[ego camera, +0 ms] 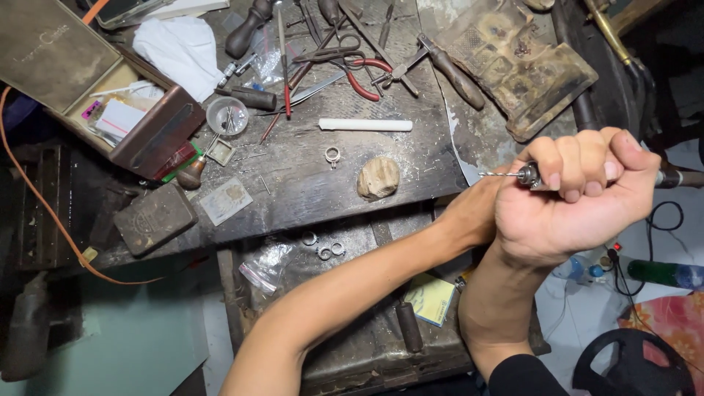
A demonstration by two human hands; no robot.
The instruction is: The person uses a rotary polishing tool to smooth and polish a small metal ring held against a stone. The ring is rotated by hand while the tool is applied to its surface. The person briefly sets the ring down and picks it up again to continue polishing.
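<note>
- The left hand (473, 213) sits mostly hidden behind the right; whether its grip is closed I cannot tell.
- The right hand (579, 191) is clamped on a rotary tool (528, 174) held above the surface (308, 183) edge.
- Its long axis lies level, bit pointing left.
- Judgement: brace both wrists together, keeping the bit steady.

Partly unseen: left hand (477, 213), mostly hidden behind right hand (579, 198), whose fist covers the slim metal rotary handpiece (529, 174) body; black round stool seat (634, 363) and flat olive-brown box lid (44, 51), both cut by frame edges.
</note>
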